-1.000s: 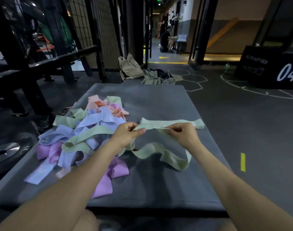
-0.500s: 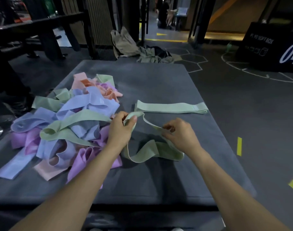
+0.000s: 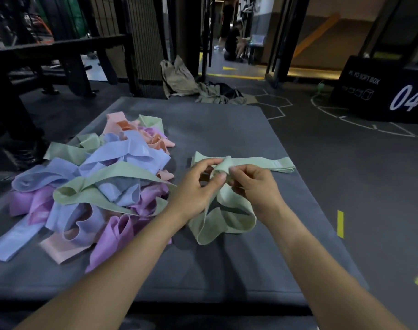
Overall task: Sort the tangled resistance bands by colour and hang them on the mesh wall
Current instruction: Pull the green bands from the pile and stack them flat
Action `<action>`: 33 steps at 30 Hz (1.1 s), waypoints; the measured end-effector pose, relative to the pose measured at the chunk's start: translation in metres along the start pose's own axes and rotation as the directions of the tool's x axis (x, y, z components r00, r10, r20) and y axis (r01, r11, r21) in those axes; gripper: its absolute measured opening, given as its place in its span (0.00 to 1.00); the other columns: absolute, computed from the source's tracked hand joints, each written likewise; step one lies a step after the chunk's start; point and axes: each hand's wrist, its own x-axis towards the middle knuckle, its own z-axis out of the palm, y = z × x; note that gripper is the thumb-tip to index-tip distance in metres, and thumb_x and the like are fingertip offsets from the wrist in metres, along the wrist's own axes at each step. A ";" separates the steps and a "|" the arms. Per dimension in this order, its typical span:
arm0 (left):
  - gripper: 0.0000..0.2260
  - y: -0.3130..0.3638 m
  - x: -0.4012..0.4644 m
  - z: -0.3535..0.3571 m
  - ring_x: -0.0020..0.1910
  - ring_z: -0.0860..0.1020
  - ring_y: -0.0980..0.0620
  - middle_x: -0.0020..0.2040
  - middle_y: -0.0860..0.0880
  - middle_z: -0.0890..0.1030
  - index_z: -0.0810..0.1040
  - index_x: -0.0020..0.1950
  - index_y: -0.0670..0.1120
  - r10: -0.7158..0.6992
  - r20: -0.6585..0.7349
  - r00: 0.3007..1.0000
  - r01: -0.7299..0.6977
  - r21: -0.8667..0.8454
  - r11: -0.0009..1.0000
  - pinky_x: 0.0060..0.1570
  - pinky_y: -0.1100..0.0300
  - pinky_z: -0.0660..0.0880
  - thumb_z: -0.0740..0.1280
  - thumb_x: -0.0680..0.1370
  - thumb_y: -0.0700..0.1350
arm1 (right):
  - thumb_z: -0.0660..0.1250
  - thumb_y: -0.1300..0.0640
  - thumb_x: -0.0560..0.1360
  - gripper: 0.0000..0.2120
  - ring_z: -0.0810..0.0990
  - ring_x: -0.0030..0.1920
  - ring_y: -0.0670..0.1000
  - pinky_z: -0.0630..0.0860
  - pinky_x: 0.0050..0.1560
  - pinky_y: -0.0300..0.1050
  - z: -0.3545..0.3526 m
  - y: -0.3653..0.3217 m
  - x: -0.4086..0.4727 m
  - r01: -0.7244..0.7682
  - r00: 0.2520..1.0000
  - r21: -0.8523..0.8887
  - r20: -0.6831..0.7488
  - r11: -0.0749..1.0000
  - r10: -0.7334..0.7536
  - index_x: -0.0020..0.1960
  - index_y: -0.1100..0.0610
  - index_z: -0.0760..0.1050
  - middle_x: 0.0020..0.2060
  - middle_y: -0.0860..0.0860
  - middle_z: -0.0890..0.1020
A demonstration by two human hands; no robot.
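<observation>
A tangled pile of resistance bands (image 3: 91, 186) in blue, purple, pink, orange and pale green lies on the left half of a grey mat (image 3: 227, 129). Just right of the pile, my left hand (image 3: 193, 186) and my right hand (image 3: 253, 184) both pinch the top of one pale green band (image 3: 224, 217), whose loop sags onto the mat below them. A second green band (image 3: 270, 163) lies flat and folded on the mat just beyond my hands. A dark mesh panel (image 3: 141, 36) stands behind the mat at the upper left.
Crumpled clothing (image 3: 198, 86) lies on the floor past the mat's far edge. A black soft box marked 04 (image 3: 381, 91) stands at the right. Dark gym frames (image 3: 60, 55) fill the left background. A person (image 3: 231, 41) crouches in the far doorway.
My hands have come closer together and bunched the top of the green band between them. The head view has shifted over the mat.
</observation>
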 end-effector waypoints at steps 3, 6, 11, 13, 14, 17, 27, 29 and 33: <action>0.08 0.006 -0.001 0.001 0.50 0.75 0.67 0.55 0.51 0.76 0.76 0.55 0.54 0.032 -0.017 0.999 -0.031 0.037 0.999 0.49 0.77 0.69 0.64 0.77 0.51 | 0.66 0.65 0.75 0.09 0.74 0.33 0.48 0.73 0.41 0.42 -0.011 -0.005 -0.003 0.000 0.996 0.007 -0.089 1.000 0.001 0.36 0.59 0.76 0.30 0.53 0.76; 0.03 0.014 -0.001 0.003 0.42 0.74 0.66 0.51 0.51 0.75 0.78 0.49 0.49 0.106 -0.193 0.975 -0.088 0.099 0.991 0.44 0.77 0.69 0.67 0.76 0.43 | 0.64 0.67 0.73 0.10 0.73 0.34 0.48 0.73 0.41 0.43 -0.026 -0.012 -0.006 0.039 0.975 0.056 -0.219 0.998 -0.026 0.34 0.57 0.73 0.31 0.52 0.75; 0.07 0.024 -0.005 0.013 0.39 0.75 0.64 0.42 0.56 0.78 0.78 0.45 0.49 0.164 -0.077 0.983 -0.159 0.067 0.985 0.43 0.74 0.71 0.68 0.75 0.37 | 0.62 0.65 0.75 0.11 0.71 0.28 0.46 0.72 0.33 0.39 -0.042 -0.017 -0.011 0.066 0.957 0.194 -0.289 0.979 -0.007 0.35 0.57 0.70 0.28 0.52 0.72; 0.06 0.025 -0.006 0.023 0.41 0.77 0.62 0.42 0.55 0.79 0.78 0.46 0.49 0.142 -0.013 0.990 -0.141 0.036 0.989 0.46 0.70 0.73 0.67 0.76 0.38 | 0.63 0.65 0.76 0.12 0.71 0.27 0.45 0.71 0.34 0.40 -0.041 -0.016 -0.012 0.078 0.969 0.179 -0.247 0.981 -0.032 0.35 0.57 0.71 0.26 0.50 0.73; 0.05 0.024 -0.005 0.027 0.43 0.78 0.60 0.44 0.54 0.80 0.78 0.47 0.49 0.119 0.007 0.993 -0.119 0.013 0.993 0.49 0.67 0.74 0.67 0.76 0.39 | 0.64 0.64 0.76 0.11 0.72 0.28 0.44 0.72 0.36 0.39 -0.040 -0.015 -0.013 0.100 0.977 0.145 -0.201 0.984 -0.070 0.35 0.57 0.72 0.26 0.49 0.74; 0.02 0.020 -0.001 0.032 0.45 0.77 0.55 0.43 0.52 0.79 0.76 0.49 0.47 0.029 0.009 1.000 -0.029 -0.069 0.997 0.53 0.57 0.75 0.66 0.77 0.44 | 0.64 0.64 0.76 0.08 0.76 0.34 0.43 0.73 0.40 0.36 -0.033 -0.013 -0.017 0.197 0.980 -0.007 0.017 0.980 -0.197 0.39 0.61 0.77 0.32 0.51 0.78; 0.13 0.017 0.007 0.004 0.39 0.72 0.48 0.36 0.44 0.74 0.74 0.36 0.48 -0.085 -0.131 0.988 0.054 -0.226 0.973 0.45 0.45 0.73 0.65 0.71 0.56 | 0.62 0.65 0.77 0.07 0.76 0.41 0.46 0.74 0.48 0.39 -0.012 -0.014 -0.006 0.148 0.989 0.167 -0.007 0.975 -0.148 0.43 0.57 0.77 0.38 0.48 0.81; 0.15 0.015 0.006 -0.007 0.40 0.73 0.48 0.37 0.45 0.76 0.76 0.36 0.48 -0.099 -0.142 0.985 0.065 -0.223 0.973 0.49 0.38 0.75 0.66 0.68 0.60 | 0.67 0.62 0.75 0.07 0.78 0.46 0.45 0.74 0.49 0.36 -0.007 -0.006 -0.003 0.149 0.978 0.016 0.146 0.989 -0.150 0.52 0.56 0.76 0.47 0.51 0.81; 0.17 0.012 0.004 -0.026 0.36 0.71 0.49 0.33 0.48 0.74 0.75 0.37 0.43 -0.094 -0.254 0.963 0.046 -0.190 0.981 0.41 0.48 0.72 0.67 0.72 0.58 | 0.74 0.60 0.69 0.12 0.80 0.43 0.46 0.76 0.47 0.41 0.002 -0.002 -0.002 0.127 0.912 -0.207 0.409 0.970 -0.032 0.52 0.57 0.78 0.43 0.49 0.82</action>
